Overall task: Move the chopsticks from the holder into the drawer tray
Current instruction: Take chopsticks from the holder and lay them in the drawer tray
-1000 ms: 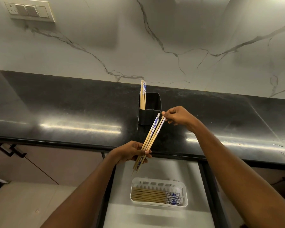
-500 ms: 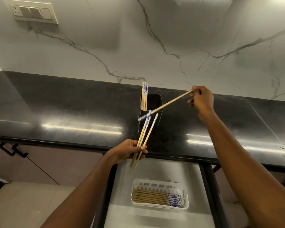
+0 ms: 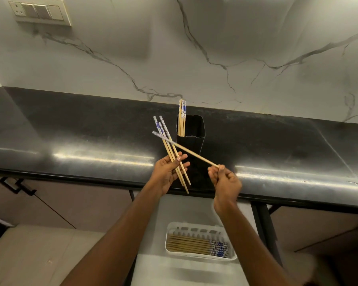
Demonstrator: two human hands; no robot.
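A black holder (image 3: 191,139) stands on the dark counter with a few blue-tipped wooden chopsticks (image 3: 182,117) upright in its left corner. My left hand (image 3: 166,174) grips three chopsticks (image 3: 167,139) in front of the holder, their patterned ends pointing up and left. My right hand (image 3: 225,180) pinches the thin end of a single chopstick (image 3: 191,152), which slants up-left and crosses the bundle. Below, in the open drawer, a white tray (image 3: 201,227) holds several chopsticks (image 3: 196,245) lying flat, patterned ends to the right.
The black counter (image 3: 70,137) runs across the view with a marble wall behind and a switch panel (image 3: 39,12) at top left. The open white drawer (image 3: 186,271) sits under the counter edge. A cabinet handle (image 3: 17,185) shows at the left.
My right hand came down and left from beside the holder, swinging its single chopstick across the bundle. My left hand rose, tilting its chopsticks from leaning right to leaning left.
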